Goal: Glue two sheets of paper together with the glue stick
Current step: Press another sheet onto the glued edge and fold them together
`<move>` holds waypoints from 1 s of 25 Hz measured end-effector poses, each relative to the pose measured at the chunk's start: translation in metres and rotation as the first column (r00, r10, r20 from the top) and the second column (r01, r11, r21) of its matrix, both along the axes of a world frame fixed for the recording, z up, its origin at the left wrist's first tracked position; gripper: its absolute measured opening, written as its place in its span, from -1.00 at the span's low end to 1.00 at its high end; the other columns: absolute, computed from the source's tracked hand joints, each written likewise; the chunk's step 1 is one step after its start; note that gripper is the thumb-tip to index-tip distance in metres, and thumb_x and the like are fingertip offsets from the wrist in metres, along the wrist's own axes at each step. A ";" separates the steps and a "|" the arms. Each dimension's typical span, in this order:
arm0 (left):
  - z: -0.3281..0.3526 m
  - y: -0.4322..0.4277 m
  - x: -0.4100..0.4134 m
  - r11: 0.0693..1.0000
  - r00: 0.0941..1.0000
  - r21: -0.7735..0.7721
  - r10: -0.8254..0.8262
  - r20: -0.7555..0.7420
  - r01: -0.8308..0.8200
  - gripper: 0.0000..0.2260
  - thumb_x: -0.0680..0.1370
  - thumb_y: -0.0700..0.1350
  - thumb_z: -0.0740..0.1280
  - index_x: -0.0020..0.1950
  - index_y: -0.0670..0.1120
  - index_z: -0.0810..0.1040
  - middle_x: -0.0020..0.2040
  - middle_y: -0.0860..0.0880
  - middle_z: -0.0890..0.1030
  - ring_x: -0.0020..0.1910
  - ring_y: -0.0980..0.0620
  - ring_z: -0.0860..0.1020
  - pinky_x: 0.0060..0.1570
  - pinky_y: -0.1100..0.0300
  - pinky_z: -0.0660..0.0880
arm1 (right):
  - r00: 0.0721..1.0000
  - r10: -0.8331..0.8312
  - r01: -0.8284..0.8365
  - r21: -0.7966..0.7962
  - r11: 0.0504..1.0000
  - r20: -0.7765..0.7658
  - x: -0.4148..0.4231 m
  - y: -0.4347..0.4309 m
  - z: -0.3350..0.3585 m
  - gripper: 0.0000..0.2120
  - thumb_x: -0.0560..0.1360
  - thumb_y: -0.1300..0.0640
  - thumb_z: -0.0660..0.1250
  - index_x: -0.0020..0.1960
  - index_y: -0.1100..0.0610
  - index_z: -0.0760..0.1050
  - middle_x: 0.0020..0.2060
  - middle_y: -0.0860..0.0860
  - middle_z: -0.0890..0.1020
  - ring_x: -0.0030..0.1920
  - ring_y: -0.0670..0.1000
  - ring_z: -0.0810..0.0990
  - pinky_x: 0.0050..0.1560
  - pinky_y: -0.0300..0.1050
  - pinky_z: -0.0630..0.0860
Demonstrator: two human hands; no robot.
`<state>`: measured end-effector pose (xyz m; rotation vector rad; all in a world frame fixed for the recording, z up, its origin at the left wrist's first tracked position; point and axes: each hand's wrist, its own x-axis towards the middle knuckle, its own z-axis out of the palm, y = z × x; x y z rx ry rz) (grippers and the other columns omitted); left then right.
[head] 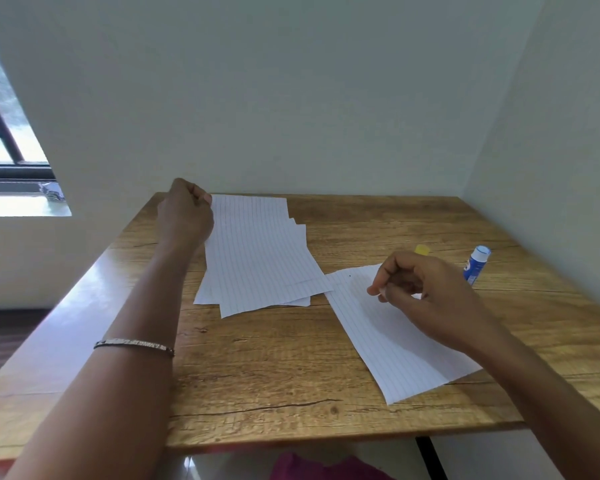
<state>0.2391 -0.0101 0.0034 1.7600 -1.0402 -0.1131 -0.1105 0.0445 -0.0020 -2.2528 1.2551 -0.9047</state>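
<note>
Blue-and-white plastic glue stick lies on the wooden table, just beyond and to the right of your right hand, its long axis pointing away from you. That hand is much the nearer. It sits curled over the single white lined sheet; whether it pinches anything is unclear. Your left hand pinches the far corner of the stack of white lined paper sheets.

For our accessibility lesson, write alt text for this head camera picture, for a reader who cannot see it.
A person's left hand pinches the far corner of a pile of lined paper on a wooden table, while the right hand, fingers curled, is over a single lined sheet. A blue glue stick lies to the right.
</note>
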 end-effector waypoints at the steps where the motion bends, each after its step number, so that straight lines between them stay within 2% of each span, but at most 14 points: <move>1: 0.003 0.002 -0.004 0.999 0.999 -0.036 -0.036 0.002 0.036 -0.85 0.59 -0.24 0.17 0.10 -0.14 0.48 -0.03 -0.04 0.59 -0.07 -0.05 0.51 -0.15 0.08 0.37 | 1.000 0.026 -0.026 0.009 1.000 -0.008 0.003 -0.002 0.001 -0.82 0.55 0.29 0.40 -0.09 0.01 0.59 -0.17 -0.14 0.75 -0.11 -0.26 0.71 -0.02 -0.33 0.62; 4: 0.019 0.012 -0.018 0.967 0.989 -0.218 -0.114 0.090 0.132 -0.93 0.63 -0.21 0.16 0.08 -0.13 0.41 -0.24 -0.02 0.56 -0.40 0.16 0.42 -0.39 0.18 0.30 | 0.997 0.060 -0.059 0.022 0.998 -0.057 0.015 -0.007 0.007 -0.92 0.55 0.12 0.44 0.02 -0.01 0.59 -0.11 -0.14 0.74 -0.09 -0.22 0.70 -0.04 -0.32 0.60; 6: 0.034 0.021 -0.033 0.891 0.973 -0.405 -0.141 0.185 0.206 -0.97 0.64 -0.22 0.17 0.03 -0.09 0.35 -0.41 -0.13 0.47 -0.53 0.03 0.30 -0.45 0.16 0.21 | 0.999 0.043 -0.043 0.017 0.999 -0.028 0.021 -0.012 0.012 -0.83 0.55 0.05 0.45 0.13 -0.03 0.58 -0.06 -0.15 0.72 -0.05 -0.23 0.68 -0.07 -0.36 0.57; 9: 0.053 0.037 -0.062 0.759 0.950 -0.577 -0.191 0.248 0.303 -0.94 0.66 -0.22 0.16 0.03 -0.09 0.29 -0.41 -0.24 0.44 -0.54 -0.13 0.32 -0.50 0.11 0.17 | 0.975 -0.012 -0.019 0.135 0.991 0.223 0.026 -0.017 0.025 -0.69 0.56 -0.08 0.41 0.28 -0.04 0.55 0.03 -0.08 0.74 0.00 -0.15 0.72 -0.01 -0.14 0.67; 11: 0.063 0.051 -0.087 0.699 0.924 -0.611 -0.222 0.310 0.373 -0.98 0.66 -0.23 0.18 0.05 -0.15 0.34 -0.42 -0.01 0.44 -0.53 0.07 0.35 -0.49 0.18 0.20 | 0.876 -0.077 -0.131 0.389 0.912 0.477 0.023 -0.024 0.038 -0.57 0.57 -0.26 0.30 0.27 0.01 0.57 0.10 0.05 0.75 0.03 -0.01 0.75 -0.01 0.03 0.71; 13: 0.066 0.067 -0.117 0.663 0.869 -0.571 -0.288 0.403 0.484 -0.95 0.64 -0.19 0.21 0.08 -0.11 0.36 -0.35 0.11 0.51 -0.43 0.19 0.48 -0.41 0.26 0.31 | 0.748 -0.155 -0.384 0.611 0.693 0.645 0.011 -0.031 0.052 -0.27 0.52 -0.45 0.18 0.31 0.14 0.58 0.17 0.20 0.72 0.14 0.15 0.73 0.00 0.14 0.69; 15: 0.062 0.088 -0.147 0.648 0.748 -0.405 -0.427 0.508 0.645 -0.91 0.62 -0.11 0.22 0.07 0.06 0.34 -0.17 0.17 0.63 -0.25 0.06 0.64 -0.29 0.15 0.52 | 0.631 -0.191 -0.595 0.626 0.504 0.752 -0.009 -0.034 0.058 -0.08 0.47 -0.52 0.14 0.40 0.25 0.52 0.30 0.28 0.63 0.26 0.26 0.66 0.11 0.23 0.64; 17: 0.044 0.105 -0.166 0.627 0.575 -0.171 -0.527 0.626 0.760 -0.92 0.62 -0.06 0.19 0.07 0.11 0.33 -0.07 0.05 0.69 -0.13 -0.05 0.65 -0.25 -0.02 0.59 | 0.521 -0.290 -0.676 0.595 0.434 0.803 -0.032 -0.033 0.059 -0.06 0.45 -0.51 0.20 0.42 0.27 0.50 0.35 0.28 0.59 0.28 0.30 0.63 0.27 0.27 0.54; 18: 0.032 0.111 -0.170 0.610 0.491 -0.054 -0.579 0.651 0.790 -0.95 0.64 -0.02 0.15 0.09 0.11 0.33 -0.04 0.02 0.69 -0.05 -0.06 0.63 -0.21 -0.06 0.60 | 0.510 -0.332 -0.662 0.608 0.438 0.794 -0.043 -0.031 0.058 -0.09 0.43 -0.50 0.26 0.36 0.28 0.56 0.29 0.25 0.64 0.24 0.27 0.66 0.30 0.24 0.52; 19: 0.022 0.119 -0.172 0.582 0.425 0.043 -0.640 0.640 0.812 -0.93 0.66 0.01 0.11 0.10 0.11 0.35 0.01 0.04 0.69 0.07 -0.03 0.60 -0.07 0.01 0.60 | 0.552 -0.331 -0.623 0.642 0.447 0.765 -0.053 -0.027 0.057 -0.15 0.42 -0.46 0.32 0.25 0.30 0.64 0.17 0.22 0.71 0.15 0.20 0.71 0.24 0.15 0.58; 20: 0.010 0.123 -0.172 0.561 0.363 0.113 -0.663 0.655 0.820 -0.90 0.67 0.02 0.08 0.12 0.12 0.37 0.06 0.08 0.69 0.18 0.03 0.55 0.15 0.15 0.53 | 0.641 -0.293 -0.556 0.693 0.459 0.709 -0.060 -0.022 0.054 -0.25 0.42 -0.38 0.41 0.16 0.31 0.68 0.04 0.20 0.75 0.03 0.15 0.74 0.11 0.06 0.64; 22: -0.010 0.130 -0.170 0.550 0.210 0.199 -0.590 0.779 0.811 -0.89 0.68 -0.01 0.09 0.14 0.08 0.39 0.13 0.10 0.69 0.25 0.09 0.52 0.38 0.30 0.24 | 0.844 -0.204 -0.329 0.779 0.533 0.496 -0.069 -0.011 0.038 -0.37 0.36 -0.10 0.59 0.23 0.33 0.62 -0.02 0.22 0.76 -0.07 0.14 0.75 -0.11 -0.02 0.68; 24: -0.021 0.136 -0.165 0.512 0.097 0.286 -0.598 0.796 0.810 -0.80 0.70 0.08 0.05 0.13 0.02 0.40 0.17 0.02 0.69 0.29 0.06 0.53 0.49 0.20 0.09 | 0.940 -0.204 -0.075 0.749 0.658 0.274 -0.075 0.000 0.018 -0.38 0.25 0.05 0.67 0.23 0.27 0.62 -0.01 0.20 0.76 -0.10 0.14 0.76 -0.20 -0.03 0.66; 25: -0.020 0.137 -0.162 0.507 0.131 0.290 -0.641 0.756 0.812 -0.75 0.69 0.14 0.03 0.14 0.03 0.39 0.19 0.02 0.68 0.30 0.08 0.52 0.52 0.10 0.06 | 0.945 -0.229 -0.006 0.712 0.702 0.234 -0.077 0.005 0.012 -0.40 0.21 0.04 0.65 0.18 0.23 0.63 -0.01 0.18 0.77 -0.10 0.15 0.75 -0.20 -0.02 0.64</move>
